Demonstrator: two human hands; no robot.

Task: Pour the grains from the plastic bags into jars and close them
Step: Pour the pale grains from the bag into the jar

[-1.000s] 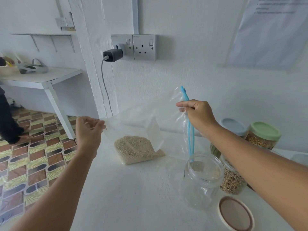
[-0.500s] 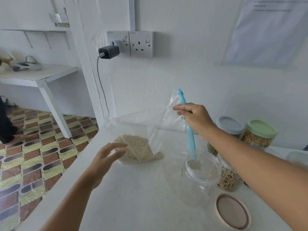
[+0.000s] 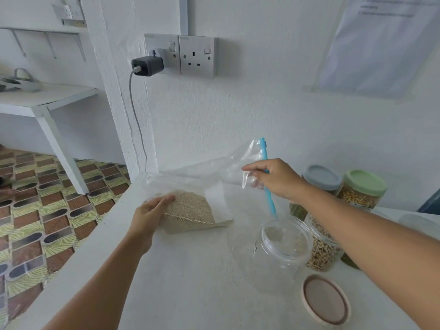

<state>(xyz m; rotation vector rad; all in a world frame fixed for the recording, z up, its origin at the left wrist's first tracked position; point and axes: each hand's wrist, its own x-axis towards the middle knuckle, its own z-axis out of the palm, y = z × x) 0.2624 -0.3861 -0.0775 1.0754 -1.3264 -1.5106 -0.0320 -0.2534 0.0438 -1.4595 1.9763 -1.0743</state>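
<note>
White textured wall (image 3: 262, 115) carried a double socket (image 3: 180, 54) with a grey charger (image 3: 147, 65) plugged in, a white side table (image 3: 47, 101) stood over patterned floor tiles (image 3: 35, 210).

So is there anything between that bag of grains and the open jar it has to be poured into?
Nothing visible. The bag lies on bare counter left of the empty open jar; the jar's lid lies off, in front.
</note>
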